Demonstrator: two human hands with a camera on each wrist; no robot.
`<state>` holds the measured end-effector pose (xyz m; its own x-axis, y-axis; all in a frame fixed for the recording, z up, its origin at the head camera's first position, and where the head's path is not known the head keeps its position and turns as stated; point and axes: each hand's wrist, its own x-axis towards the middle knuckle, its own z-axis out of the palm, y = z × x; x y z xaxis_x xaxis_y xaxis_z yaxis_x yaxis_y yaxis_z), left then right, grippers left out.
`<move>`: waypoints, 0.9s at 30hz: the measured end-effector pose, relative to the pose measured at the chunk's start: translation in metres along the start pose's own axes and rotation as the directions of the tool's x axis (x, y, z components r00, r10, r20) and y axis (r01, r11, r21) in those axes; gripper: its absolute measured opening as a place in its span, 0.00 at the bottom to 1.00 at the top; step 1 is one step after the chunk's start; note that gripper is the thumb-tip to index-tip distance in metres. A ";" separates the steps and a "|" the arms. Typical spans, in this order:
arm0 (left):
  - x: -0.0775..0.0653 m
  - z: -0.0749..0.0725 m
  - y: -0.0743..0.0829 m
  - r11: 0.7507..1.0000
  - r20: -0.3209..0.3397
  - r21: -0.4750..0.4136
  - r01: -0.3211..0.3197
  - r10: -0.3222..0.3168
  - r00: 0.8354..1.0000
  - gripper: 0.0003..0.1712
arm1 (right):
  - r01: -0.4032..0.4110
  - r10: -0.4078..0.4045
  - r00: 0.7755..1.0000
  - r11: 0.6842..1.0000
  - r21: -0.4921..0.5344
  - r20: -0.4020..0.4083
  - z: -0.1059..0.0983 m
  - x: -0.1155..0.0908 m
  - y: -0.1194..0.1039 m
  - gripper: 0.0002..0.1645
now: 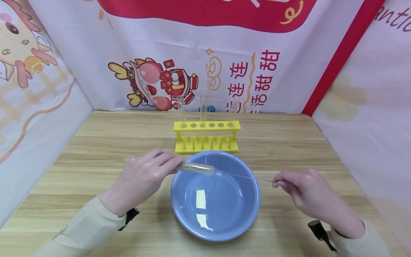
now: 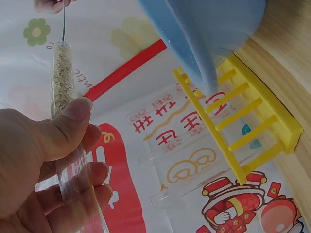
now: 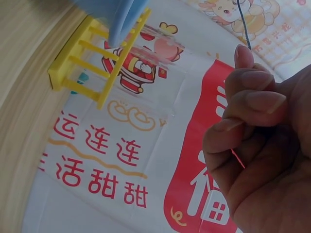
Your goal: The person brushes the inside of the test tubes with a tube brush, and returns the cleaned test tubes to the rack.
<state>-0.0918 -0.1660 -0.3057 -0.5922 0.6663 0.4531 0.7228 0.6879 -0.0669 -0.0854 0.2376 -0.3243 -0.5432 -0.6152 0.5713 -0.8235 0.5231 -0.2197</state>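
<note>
My left hand (image 1: 144, 175) grips a clear glass test tube (image 2: 80, 189), which lies nearly level over the far left part of a blue basin (image 1: 215, 232). Inside the tube's mouth end sit the pale bristles of a test tube brush (image 2: 63, 77). The brush's thin twisted wire (image 1: 237, 175) runs right, across the basin, to my right hand (image 1: 308, 192), where thumb and fingers pinch its end. In the right wrist view the wire (image 3: 243, 24) rises from the pinching fingertips (image 3: 244, 56). Light reflects off the basin's inside.
Behind the basin stands a yellow test tube rack (image 1: 207, 150) with three clear test tubes (image 1: 203, 109) upright in it. A wooden table (image 1: 128, 132) carries everything. Printed cloth (image 1: 154, 39) hangs at the back and along both sides.
</note>
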 end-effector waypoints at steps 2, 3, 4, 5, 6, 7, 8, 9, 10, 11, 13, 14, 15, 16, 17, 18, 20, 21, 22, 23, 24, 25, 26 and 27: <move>-0.001 0.000 0.000 1.000 0.006 -0.001 0.004 -0.004 1.000 0.29 | 0.000 0.000 1.000 1.000 -0.002 0.000 0.000 -0.001 0.000 0.27; -0.001 0.000 0.000 1.000 0.008 -0.001 0.007 -0.007 1.000 0.30 | -0.002 0.002 1.000 1.000 0.000 0.003 0.000 -0.002 0.000 0.27; -0.002 0.000 0.000 1.000 0.008 0.000 0.008 -0.008 1.000 0.30 | -0.007 0.007 1.000 1.000 -0.003 0.006 -0.001 -0.002 0.000 0.27; -0.002 0.000 0.000 1.000 0.005 0.001 0.008 -0.008 1.000 0.30 | -0.012 0.012 1.000 1.000 -0.001 0.011 -0.001 -0.003 0.000 0.27; -0.002 0.000 0.000 1.000 0.002 0.001 0.006 -0.006 1.000 0.29 | -0.020 0.020 1.000 1.000 -0.004 0.015 -0.001 -0.004 0.000 0.28; -0.002 0.000 0.000 1.000 -0.002 0.002 0.003 -0.003 1.000 0.29 | -0.028 0.028 0.999 1.000 -0.009 0.017 -0.001 -0.004 -0.001 0.28; -0.002 0.000 0.000 1.000 -0.007 0.003 0.001 -0.001 1.000 0.28 | -0.033 0.033 0.999 0.999 -0.017 0.013 -0.001 -0.005 -0.001 0.28; -0.002 0.000 0.000 1.000 -0.013 0.004 -0.001 0.001 1.000 0.28 | -0.034 0.034 0.999 0.999 -0.027 0.002 -0.001 -0.005 -0.002 0.28; -0.002 0.000 0.000 1.000 -0.020 0.007 -0.004 0.004 1.000 0.27 | -0.028 0.027 0.999 0.999 -0.042 -0.017 0.000 -0.005 -0.003 0.28; -0.002 0.000 0.000 1.000 -0.025 0.010 -0.004 0.005 1.000 0.26 | -0.017 0.015 0.999 0.998 -0.063 -0.040 0.001 -0.005 -0.004 0.29; -0.001 -0.001 0.000 1.000 -0.030 0.013 0.002 -0.002 1.000 0.25 | 0.023 -0.036 0.994 0.991 -0.130 -0.099 0.002 -0.004 -0.006 0.27; -0.001 -0.002 0.000 1.000 -0.029 0.014 0.010 -0.009 1.000 0.24 | 0.052 -0.075 0.988 0.985 -0.166 -0.133 0.004 -0.003 -0.008 0.26; -0.001 -0.003 0.000 1.000 -0.025 0.014 0.018 -0.017 1.000 0.24 | 0.082 -0.116 0.980 0.976 -0.203 -0.162 0.004 -0.001 -0.009 0.25; -0.001 -0.004 0.000 1.000 -0.020 0.012 0.025 -0.025 0.999 0.24 | 0.108 -0.154 0.971 0.965 -0.239 -0.182 0.005 0.001 -0.012 0.24; -0.001 -0.005 0.000 0.999 -0.016 0.010 0.033 -0.033 0.999 0.24 | 0.136 -0.194 0.960 0.952 -0.273 -0.200 0.005 0.003 -0.014 0.23; -0.001 -0.005 -0.001 0.999 -0.013 0.008 0.039 -0.039 0.999 0.24 | 0.168 -0.240 0.947 0.937 -0.306 -0.215 0.005 0.006 -0.017 0.21; -0.002 -0.006 -0.001 0.999 -0.015 -0.001 0.046 -0.046 0.999 0.24 | 0.227 -0.325 0.917 0.902 -0.368 -0.230 0.005 0.010 -0.021 0.18; -0.003 -0.006 -0.001 0.999 -0.020 -0.008 0.045 -0.045 0.999 0.24 | 0.252 -0.363 0.903 0.881 -0.400 -0.231 0.004 0.011 -0.023 0.17; -0.003 -0.006 -0.001 0.999 -0.028 -0.013 0.039 -0.040 0.999 0.24 | 0.273 -0.399 0.888 0.858 -0.435 -0.230 0.004 0.012 -0.023 0.16; -0.003 -0.006 -0.001 0.999 -0.037 -0.017 0.031 -0.032 0.999 0.23 | 0.295 -0.439 0.868 0.832 -0.470 -0.233 0.004 0.013 -0.024 0.15; -0.004 -0.005 -0.001 1.000 -0.045 -0.023 0.021 -0.022 0.999 0.23 | 0.311 -0.477 0.846 0.804 -0.506 -0.237 0.004 0.014 -0.023 0.14; -0.004 -0.005 0.000 0.999 -0.048 -0.031 0.011 -0.013 0.999 0.24 | 0.322 -0.509 0.825 0.780 -0.537 -0.244 0.005 0.014 -0.022 0.13; -0.004 -0.004 0.001 0.999 -0.048 -0.038 0.002 -0.004 0.999 0.24 | 0.328 -0.541 0.801 0.755 -0.568 -0.257 0.005 0.014 -0.021 0.12; -0.004 -0.004 0.001 0.999 -0.045 -0.043 -0.006 0.004 0.999 0.24 | 0.330 -0.570 0.775 0.734 -0.594 -0.273 0.007 0.014 -0.020 0.11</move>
<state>-0.0869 -0.1689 -0.3043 -0.5726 0.6553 0.4926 0.7409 0.6709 -0.0312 -0.0777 0.2151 -0.3175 0.0928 -0.6136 0.7841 -0.6859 0.5315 0.4971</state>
